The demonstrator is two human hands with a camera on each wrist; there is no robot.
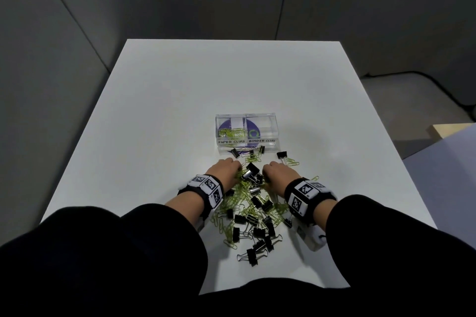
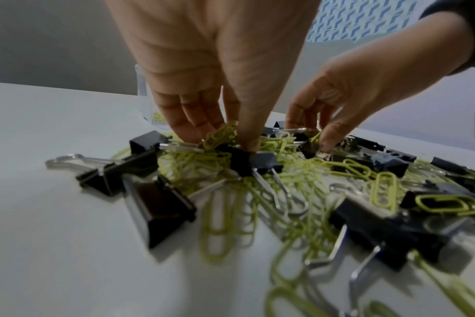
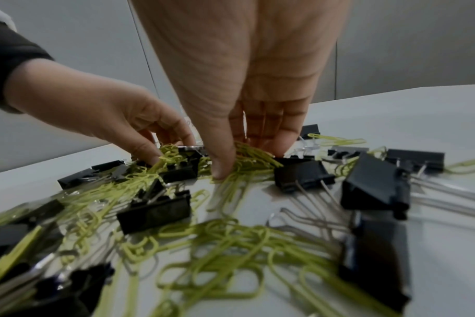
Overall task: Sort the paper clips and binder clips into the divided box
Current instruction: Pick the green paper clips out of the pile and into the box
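Yellow-green wire bunches under my fingers (image 2: 195, 126): my left hand (image 1: 224, 170) pinches a small cluster of paper clips (image 2: 223, 134) between thumb and curled fingertips at the far end of the heap. My right hand (image 1: 275, 172), just beside it, curls down into the same tangle, thumb and fingertips closing around more paper clips, though I cannot tell whether they are lifted or only pressed together. Black binder clips (image 1: 253, 169) lie mixed through the pile, some touching the wire I am gathering, their silver handles threaded among the loops.

The heap spreads back along the white worktop (image 1: 180, 90) toward my sleeves. Beyond my knuckles stands the clear divided box (image 1: 246, 134), its left compartment labelled PAPER CLIPS and already holding some yellow-green ones; the right, labelled BINDER CLIPS, looks empty of clips as far as I can see.

To do this well, I judge I should raise each pinch slowly and shake off any snagged binder clip before carrying it forward to the left compartment, since linked loops could drag strays along.
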